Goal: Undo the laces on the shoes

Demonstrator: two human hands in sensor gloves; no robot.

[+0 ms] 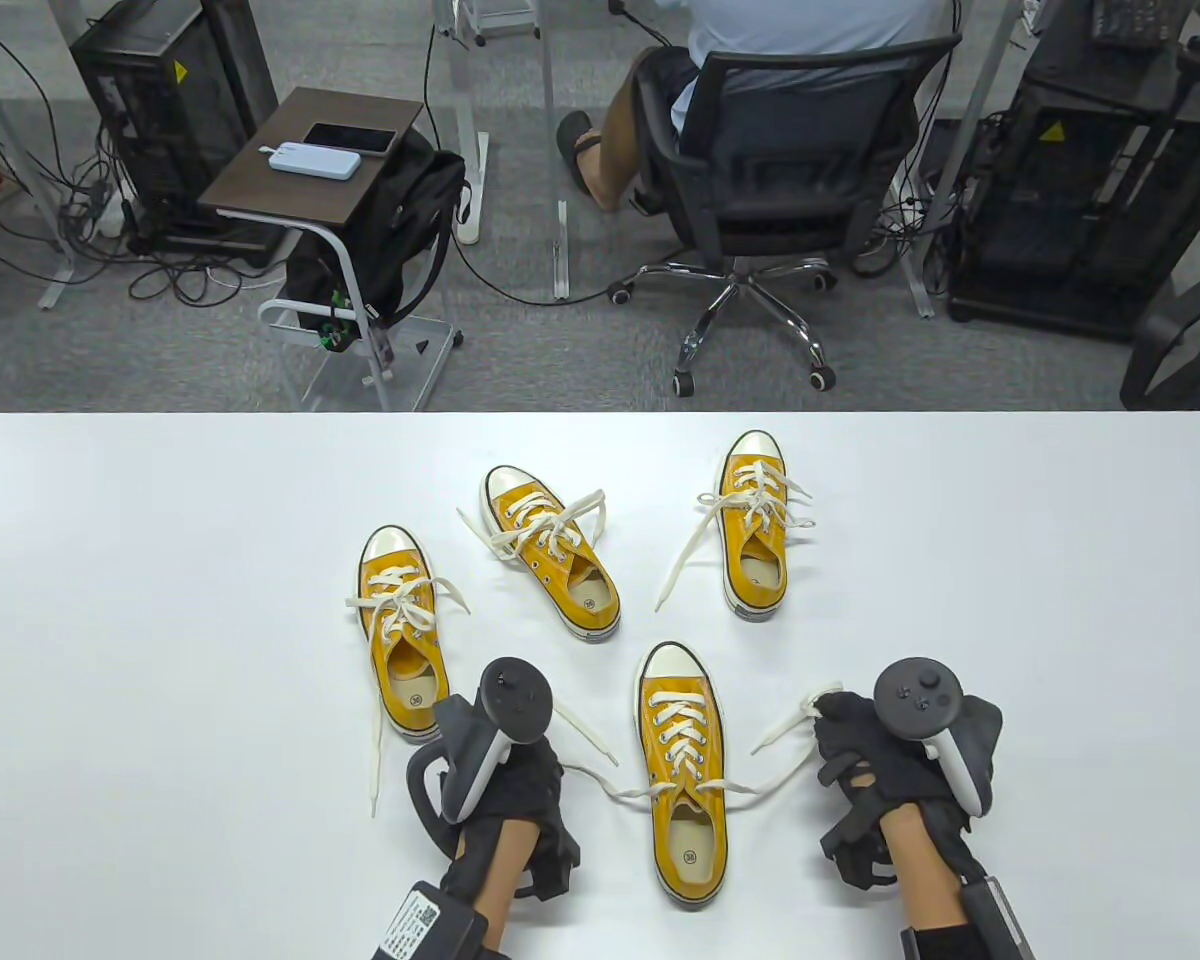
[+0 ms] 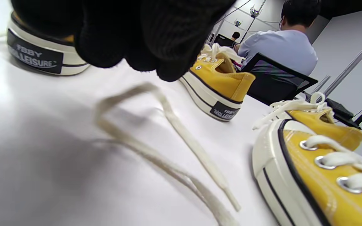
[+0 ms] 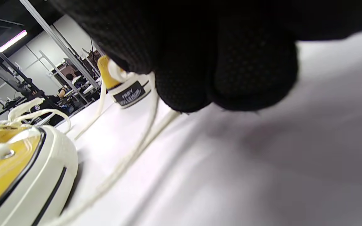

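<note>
Left hand (image 1: 500,760) and right hand (image 1: 885,765) low, fingers curled, well apart.

The table view looks steeply down on the white counter (image 1: 160,600) from the near edge. Both wrist views sit low, skimming its surface, sharing the nearest yellow shoe (image 1: 682,770) between them.

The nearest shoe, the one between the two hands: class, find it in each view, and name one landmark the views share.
Table view: nearest shoe sits bottom centre, toe pointing away, laces pulled out to both sides.
Left wrist view: its toe and eyelets fill the lower right corner.
Right wrist view: its toe fills the lower left corner.
Shared landmark: the white table, carrying its loose laces.
</note>
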